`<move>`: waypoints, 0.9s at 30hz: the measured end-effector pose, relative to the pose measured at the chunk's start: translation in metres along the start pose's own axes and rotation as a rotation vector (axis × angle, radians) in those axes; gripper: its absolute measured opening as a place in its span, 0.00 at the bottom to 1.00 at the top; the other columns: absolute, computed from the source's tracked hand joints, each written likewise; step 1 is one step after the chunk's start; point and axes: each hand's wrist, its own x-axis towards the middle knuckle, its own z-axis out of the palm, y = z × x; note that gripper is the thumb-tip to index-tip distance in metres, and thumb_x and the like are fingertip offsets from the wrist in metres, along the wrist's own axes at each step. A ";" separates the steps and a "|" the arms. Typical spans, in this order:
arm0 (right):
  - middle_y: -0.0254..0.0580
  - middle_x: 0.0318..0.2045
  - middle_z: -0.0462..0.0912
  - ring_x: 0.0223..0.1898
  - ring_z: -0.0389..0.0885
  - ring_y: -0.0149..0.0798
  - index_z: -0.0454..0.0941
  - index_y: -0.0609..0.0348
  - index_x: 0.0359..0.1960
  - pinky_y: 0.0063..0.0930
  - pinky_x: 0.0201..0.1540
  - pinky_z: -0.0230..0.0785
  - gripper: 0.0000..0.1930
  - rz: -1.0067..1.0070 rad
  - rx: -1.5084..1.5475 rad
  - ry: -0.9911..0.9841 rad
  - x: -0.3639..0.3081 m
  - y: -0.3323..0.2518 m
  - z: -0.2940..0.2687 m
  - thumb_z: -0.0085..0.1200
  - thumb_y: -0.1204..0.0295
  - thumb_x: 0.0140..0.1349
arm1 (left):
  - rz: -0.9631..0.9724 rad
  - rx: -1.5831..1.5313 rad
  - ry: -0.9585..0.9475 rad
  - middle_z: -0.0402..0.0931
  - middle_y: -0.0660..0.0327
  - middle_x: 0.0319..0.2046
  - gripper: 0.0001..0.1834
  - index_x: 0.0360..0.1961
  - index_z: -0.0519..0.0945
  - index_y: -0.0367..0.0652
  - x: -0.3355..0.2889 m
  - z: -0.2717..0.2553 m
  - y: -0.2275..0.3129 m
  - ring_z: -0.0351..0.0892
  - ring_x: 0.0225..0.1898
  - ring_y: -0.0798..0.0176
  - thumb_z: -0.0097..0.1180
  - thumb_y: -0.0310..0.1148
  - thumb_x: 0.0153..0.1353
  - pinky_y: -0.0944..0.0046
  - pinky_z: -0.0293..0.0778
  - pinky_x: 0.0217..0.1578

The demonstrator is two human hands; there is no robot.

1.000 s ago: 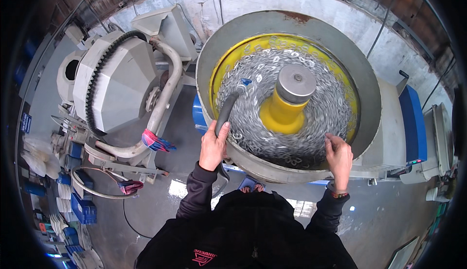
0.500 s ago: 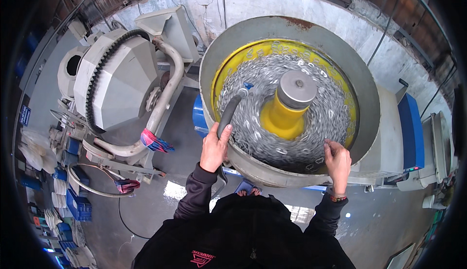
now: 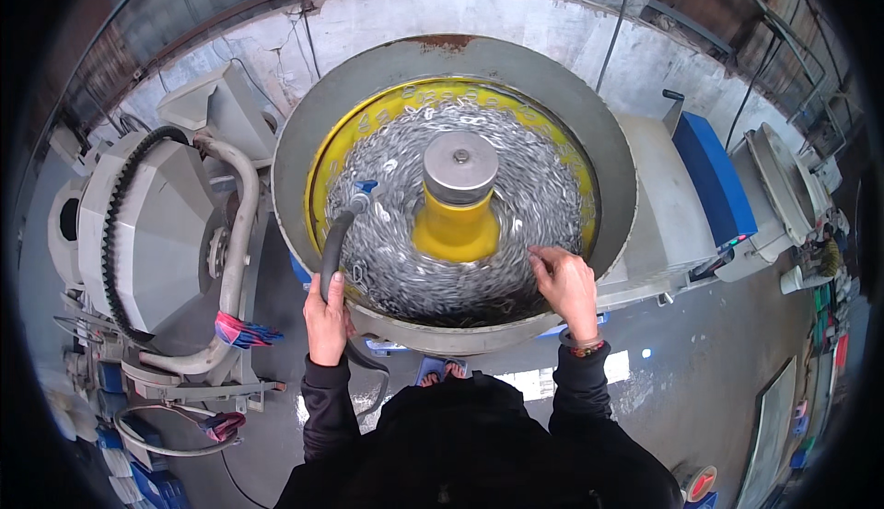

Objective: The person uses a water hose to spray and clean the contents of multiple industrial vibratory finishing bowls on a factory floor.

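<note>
A dark hose (image 3: 336,240) with a blue-handled tap (image 3: 366,187) at its end reaches over the near-left rim of a big round tub (image 3: 313,87). My left hand (image 3: 327,323) is closed around this hose at the rim. Inside the yellow-lined tub, a mass of small silvery metal links (image 3: 442,290) is blurred by motion around a yellow centre post (image 3: 456,228) with a metal cap. Over the near-right part of the links is my right hand (image 3: 568,290), its fingertips drawn together. Whatever may be between those fingertips is too small to make out.
To the left stands a grey faceted drum (image 3: 152,233) with a toothed ring and a bent pipe (image 3: 247,205). A blue-and-grey machine housing (image 3: 704,177) adjoins the tub on the right. Behind runs a whitish wall (image 3: 368,16). A framed panel (image 3: 766,426) lies at lower right.
The view has swung rightward, so the tub sits further left in it. My left hand keeps hold of the hose. My right hand stays over the links near the rim, fingertips together.
</note>
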 end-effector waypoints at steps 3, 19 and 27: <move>0.47 0.32 0.80 0.33 0.78 0.50 0.80 0.56 0.35 0.38 0.36 0.70 0.10 0.007 0.026 0.011 -0.001 0.002 -0.001 0.51 0.68 0.54 | -0.033 -0.001 0.001 0.56 0.68 0.07 0.21 0.45 0.68 0.35 -0.001 0.003 0.003 0.57 0.06 0.74 0.47 0.43 0.63 0.70 0.56 0.07; 0.48 0.32 0.80 0.34 0.78 0.50 0.79 0.58 0.35 0.36 0.36 0.69 0.10 0.089 0.026 -0.078 0.002 -0.007 -0.004 0.51 0.68 0.55 | -0.014 0.078 0.048 0.61 0.65 0.08 0.19 0.34 0.70 0.33 -0.002 -0.001 0.002 0.62 0.09 0.72 0.51 0.43 0.61 0.68 0.58 0.10; 0.47 0.30 0.80 0.31 0.78 0.50 0.80 0.57 0.35 0.36 0.33 0.70 0.09 0.066 0.036 -0.075 0.004 -0.002 -0.002 0.52 0.69 0.55 | -0.005 0.108 0.046 0.62 0.63 0.08 0.21 0.34 0.70 0.33 -0.003 0.000 0.002 0.64 0.09 0.69 0.49 0.45 0.61 0.65 0.60 0.11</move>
